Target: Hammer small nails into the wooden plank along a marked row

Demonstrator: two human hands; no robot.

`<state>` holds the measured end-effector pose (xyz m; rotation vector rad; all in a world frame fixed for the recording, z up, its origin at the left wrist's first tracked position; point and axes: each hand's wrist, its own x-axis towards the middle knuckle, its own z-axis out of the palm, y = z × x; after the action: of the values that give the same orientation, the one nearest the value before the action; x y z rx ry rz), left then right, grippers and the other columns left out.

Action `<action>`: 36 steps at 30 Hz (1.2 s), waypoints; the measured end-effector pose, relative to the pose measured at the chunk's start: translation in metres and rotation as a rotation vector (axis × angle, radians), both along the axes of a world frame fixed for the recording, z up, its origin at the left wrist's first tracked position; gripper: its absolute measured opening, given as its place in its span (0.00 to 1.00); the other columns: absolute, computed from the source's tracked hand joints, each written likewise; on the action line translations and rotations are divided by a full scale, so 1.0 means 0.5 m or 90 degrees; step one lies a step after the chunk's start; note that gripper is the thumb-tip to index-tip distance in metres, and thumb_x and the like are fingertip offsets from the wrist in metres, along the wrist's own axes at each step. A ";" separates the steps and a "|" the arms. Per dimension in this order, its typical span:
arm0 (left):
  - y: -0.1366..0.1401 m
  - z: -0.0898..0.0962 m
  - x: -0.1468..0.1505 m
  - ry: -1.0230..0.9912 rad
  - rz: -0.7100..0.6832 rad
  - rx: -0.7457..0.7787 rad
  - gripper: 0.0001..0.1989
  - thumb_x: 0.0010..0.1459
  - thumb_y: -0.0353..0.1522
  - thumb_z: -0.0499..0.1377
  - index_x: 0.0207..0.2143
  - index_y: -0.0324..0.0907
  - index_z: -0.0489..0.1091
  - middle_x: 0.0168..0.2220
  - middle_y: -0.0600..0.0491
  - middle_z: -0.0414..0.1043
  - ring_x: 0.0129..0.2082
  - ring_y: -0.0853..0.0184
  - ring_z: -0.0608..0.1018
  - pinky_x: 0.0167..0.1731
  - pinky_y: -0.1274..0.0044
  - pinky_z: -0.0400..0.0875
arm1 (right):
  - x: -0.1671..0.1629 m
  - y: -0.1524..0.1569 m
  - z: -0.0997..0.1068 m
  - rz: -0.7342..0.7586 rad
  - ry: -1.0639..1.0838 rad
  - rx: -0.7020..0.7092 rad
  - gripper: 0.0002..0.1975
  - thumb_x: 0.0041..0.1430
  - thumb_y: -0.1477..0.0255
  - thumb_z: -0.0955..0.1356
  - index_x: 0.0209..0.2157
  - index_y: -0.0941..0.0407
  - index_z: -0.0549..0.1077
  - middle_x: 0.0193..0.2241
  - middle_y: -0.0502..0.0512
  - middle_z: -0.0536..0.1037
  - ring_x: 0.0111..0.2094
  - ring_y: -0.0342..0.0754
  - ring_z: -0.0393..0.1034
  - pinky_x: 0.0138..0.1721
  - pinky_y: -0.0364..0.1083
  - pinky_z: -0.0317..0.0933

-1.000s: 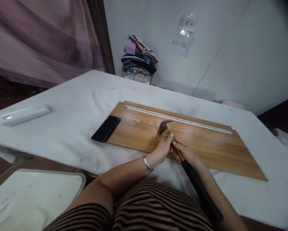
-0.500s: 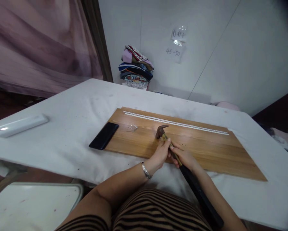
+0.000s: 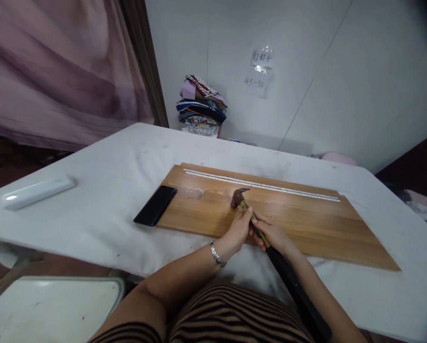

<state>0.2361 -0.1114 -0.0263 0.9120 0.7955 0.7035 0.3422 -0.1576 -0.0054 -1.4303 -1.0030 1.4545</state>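
Observation:
A claw hammer (image 3: 284, 272) with a rusty head and a black grip lies slantwise across the near side of a brown wooden board (image 3: 316, 233). My left hand (image 3: 239, 229) is closed around its neck, just below the head. Right behind it, my right hand (image 3: 273, 234) is wrapped round the yellowish part of the handle. The head hovers over or rests on the board; I cannot tell which. Left of the hammer, several loose nails (image 3: 198, 193) lie on the board. A few small dark dots show on the wood near my right hand.
A black phone (image 3: 156, 206) lies over the board's left edge. Two thin white strips (image 3: 263, 184) run along its far side. On the white-covered table (image 3: 109, 190) at left is a white oblong object (image 3: 40, 191). Folded clothes (image 3: 202, 105) are stacked by the wall; a white chair (image 3: 52, 305) stands lower left.
The whole scene sits slightly lower in the picture, as my head has tipped a little. Both hands keep their hold on the hammer with hardly any movement.

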 end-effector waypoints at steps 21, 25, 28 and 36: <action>0.004 0.014 -0.001 -0.007 0.013 0.009 0.24 0.60 0.52 0.56 0.24 0.42 0.60 0.13 0.61 0.56 0.12 0.75 0.62 0.15 0.82 0.56 | 0.003 -0.002 0.007 0.009 0.005 0.016 0.29 0.55 0.56 0.68 0.55 0.53 0.67 0.23 0.43 0.71 0.11 0.38 0.59 0.09 0.39 0.55; 0.004 0.010 0.000 -0.003 0.006 -0.001 0.24 0.60 0.52 0.55 0.26 0.42 0.60 0.13 0.61 0.57 0.12 0.73 0.63 0.15 0.81 0.57 | 0.003 -0.001 0.006 0.006 0.001 0.011 0.30 0.54 0.56 0.68 0.56 0.54 0.67 0.24 0.44 0.72 0.11 0.38 0.59 0.10 0.39 0.55; 0.003 0.003 0.000 -0.009 -0.005 -0.013 0.24 0.59 0.54 0.55 0.27 0.43 0.60 0.13 0.62 0.56 0.11 0.73 0.64 0.15 0.81 0.58 | 0.002 -0.001 0.003 0.008 -0.001 0.009 0.29 0.54 0.56 0.68 0.55 0.55 0.68 0.23 0.44 0.72 0.11 0.38 0.59 0.10 0.39 0.54; 0.008 0.010 0.000 0.007 0.007 0.031 0.23 0.62 0.50 0.54 0.24 0.42 0.61 0.13 0.60 0.56 0.13 0.74 0.62 0.16 0.82 0.55 | 0.003 -0.001 0.012 0.007 -0.014 0.021 0.27 0.54 0.55 0.68 0.52 0.55 0.70 0.23 0.44 0.71 0.12 0.38 0.59 0.10 0.40 0.54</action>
<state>0.2360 -0.1076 -0.0210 0.9561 0.7964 0.7312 0.3439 -0.1582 0.0007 -1.4214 -1.0455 1.4263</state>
